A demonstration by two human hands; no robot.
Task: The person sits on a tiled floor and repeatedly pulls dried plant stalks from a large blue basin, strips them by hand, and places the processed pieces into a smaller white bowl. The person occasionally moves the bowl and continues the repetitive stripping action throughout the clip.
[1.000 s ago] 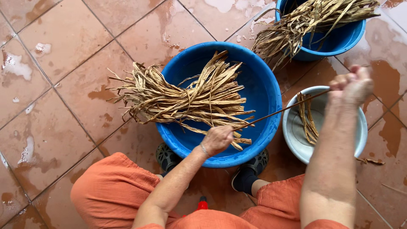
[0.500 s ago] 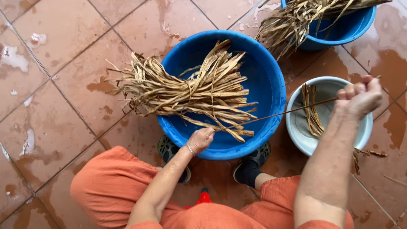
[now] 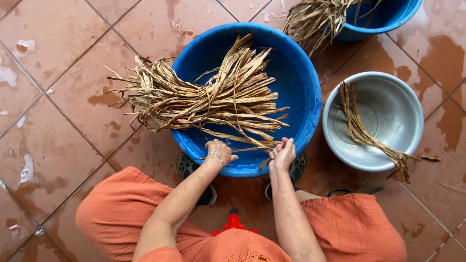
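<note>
The second blue tub (image 3: 388, 19) runs off the top edge; the black shoes (image 3: 187, 167) sit half hidden under the big blue basin (image 3: 301, 97)

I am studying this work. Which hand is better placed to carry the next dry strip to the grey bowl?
Probably the right hand: it pinches a strip at the blue basin's rim, nearer the grey bowl. The left hand is farther.

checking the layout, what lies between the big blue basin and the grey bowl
In the head view, only a narrow strip of wet reddish floor tile separates the big blue basin from the grey bowl; nothing lies on that strip, and the two rims nearly touch.
</note>
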